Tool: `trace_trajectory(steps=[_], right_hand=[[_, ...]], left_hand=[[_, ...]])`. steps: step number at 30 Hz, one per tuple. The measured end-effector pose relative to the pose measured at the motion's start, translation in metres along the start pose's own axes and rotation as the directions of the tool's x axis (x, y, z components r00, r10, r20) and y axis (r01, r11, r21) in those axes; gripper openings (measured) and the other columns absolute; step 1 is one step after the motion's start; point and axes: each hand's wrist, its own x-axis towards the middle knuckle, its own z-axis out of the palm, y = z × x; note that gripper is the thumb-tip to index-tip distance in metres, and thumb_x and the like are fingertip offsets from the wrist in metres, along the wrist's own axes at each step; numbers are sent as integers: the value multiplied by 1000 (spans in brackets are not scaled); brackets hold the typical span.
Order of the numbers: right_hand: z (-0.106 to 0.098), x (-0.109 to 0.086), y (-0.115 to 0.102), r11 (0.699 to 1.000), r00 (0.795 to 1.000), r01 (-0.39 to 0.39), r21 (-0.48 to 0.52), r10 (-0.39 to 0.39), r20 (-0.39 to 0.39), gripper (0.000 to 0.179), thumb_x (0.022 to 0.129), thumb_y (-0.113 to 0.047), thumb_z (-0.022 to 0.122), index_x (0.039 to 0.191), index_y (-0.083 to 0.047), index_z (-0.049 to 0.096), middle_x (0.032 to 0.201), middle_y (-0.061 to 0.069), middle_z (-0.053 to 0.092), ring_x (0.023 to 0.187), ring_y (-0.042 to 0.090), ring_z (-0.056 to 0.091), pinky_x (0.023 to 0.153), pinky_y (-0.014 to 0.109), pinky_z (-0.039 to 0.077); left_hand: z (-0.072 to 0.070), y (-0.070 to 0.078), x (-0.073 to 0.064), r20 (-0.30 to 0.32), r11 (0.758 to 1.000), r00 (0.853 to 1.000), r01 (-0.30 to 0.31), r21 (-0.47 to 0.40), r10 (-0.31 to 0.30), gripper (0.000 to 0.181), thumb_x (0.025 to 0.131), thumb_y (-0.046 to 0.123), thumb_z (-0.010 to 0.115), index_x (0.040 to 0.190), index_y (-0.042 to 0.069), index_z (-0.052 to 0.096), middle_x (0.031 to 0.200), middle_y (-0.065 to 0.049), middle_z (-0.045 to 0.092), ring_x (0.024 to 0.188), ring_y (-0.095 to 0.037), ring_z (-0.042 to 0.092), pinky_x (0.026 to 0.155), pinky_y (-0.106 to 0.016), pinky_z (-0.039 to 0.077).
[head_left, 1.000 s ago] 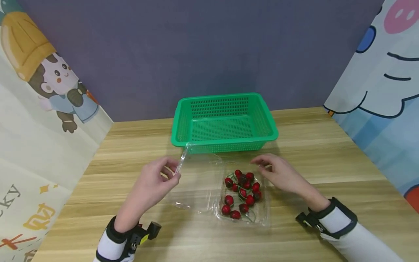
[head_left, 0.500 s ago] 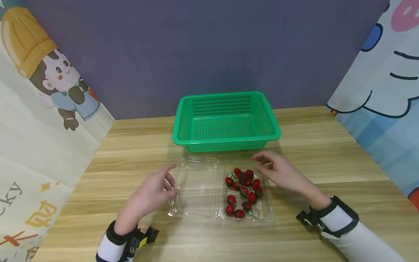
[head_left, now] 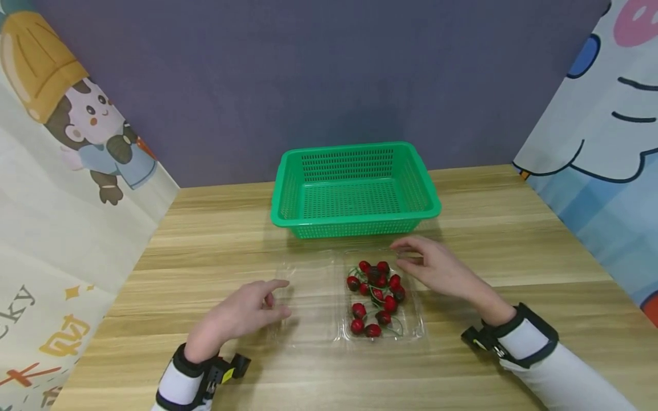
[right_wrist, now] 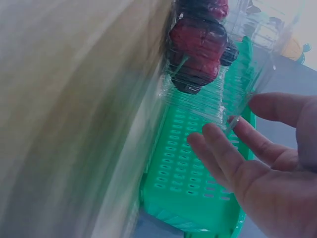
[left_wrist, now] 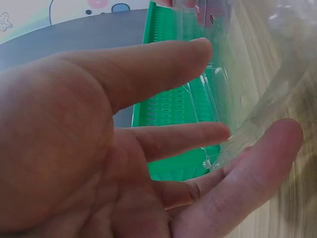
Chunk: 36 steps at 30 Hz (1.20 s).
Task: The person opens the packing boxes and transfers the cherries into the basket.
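Note:
A clear plastic clamshell box lies unfolded on the wooden table, its lid flat to the left. Several dark red cherries with green stems are in its right half. My right hand pinches the rim at the far right corner; in the right wrist view, thumb and fingers stand on either side of the clear edge. At the lid's left edge is my left hand, fingers apart and loosely extended. Whether its fingertips touch the plastic is hard to tell.
A green perforated basket stands behind the box, close to the dark back wall. Cartoon-printed panels flank the wooden table at left and right.
The lid has come down from tilted to flat on the table, and my left hand has released it and lowered. The box has shifted slightly left along with my right hand.

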Motion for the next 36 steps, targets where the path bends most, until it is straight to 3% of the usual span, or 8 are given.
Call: trace_trajectory(steps=[7, 14, 19, 24, 29, 32, 36], right_hand=[[-1, -1, -8, 976, 998, 52, -210, -59, -31, 31, 92, -10, 70, 122, -6, 63, 132, 8, 52, 120, 32, 52, 96, 45, 43], [0, -1, -24, 928, 988, 80, -364, -122, -95, 22, 85, -10, 77, 106, -10, 71, 108, 0, 60, 106, 25, 55, 92, 45, 39], [7, -2, -38, 891, 989, 133, -434, -149, -5, 14, 84, -14, 79, 98, -14, 73, 96, -5, 65, 90, 18, 62, 81, 34, 46], [15, -2, -43, 862, 980, 197, -467, -172, 96, 12, 84, -16, 79, 94, -15, 74, 92, -7, 67, 88, 18, 64, 82, 40, 47], [21, -5, -46, 825, 977, 193, -530, -115, 177, 15, 84, -24, 79, 96, -17, 74, 94, -7, 67, 92, 17, 63, 83, 39, 43], [24, -6, -48, 801, 973, 201, -564, -100, 206, 19, 85, -27, 78, 100, -17, 74, 98, -6, 66, 97, 17, 63, 84, 38, 43], [27, -5, -49, 801, 966, 234, -551, -128, 225, 22, 86, -24, 77, 104, -13, 73, 98, -4, 68, 93, 16, 65, 84, 38, 45]], left_hand=[[4, -3, 3, -10, 998, 999, -34, 62, 34, 57, 93, 35, 68, 133, -4, 56, 83, 3, 54, 70, -12, 51, 57, -22, 42], [6, -5, 11, -24, 993, 998, -61, 106, 64, 52, 95, 33, 65, 131, -4, 57, 81, 4, 54, 70, -12, 51, 60, -22, 43], [4, -4, 14, -18, 990, 999, -38, 133, 41, 49, 96, 35, 63, 132, 2, 59, 79, 4, 53, 68, -12, 50, 58, -24, 41], [5, -1, 20, -87, 987, 994, -48, 154, 62, 39, 98, 35, 61, 128, 9, 62, 83, 4, 51, 75, -13, 48, 62, -26, 41], [8, 11, 30, -227, 977, 963, -102, 186, 144, 29, 96, 30, 65, 114, 8, 67, 80, 5, 51, 70, -12, 49, 62, -25, 41], [10, 20, 36, -285, 961, 933, -157, 226, 219, 23, 94, 26, 68, 108, 8, 68, 79, 5, 51, 66, -10, 48, 60, -23, 41], [13, 34, 42, -322, 937, 888, -260, 234, 327, 18, 93, 21, 69, 105, 8, 69, 84, 4, 53, 72, -12, 52, 62, -21, 42]])
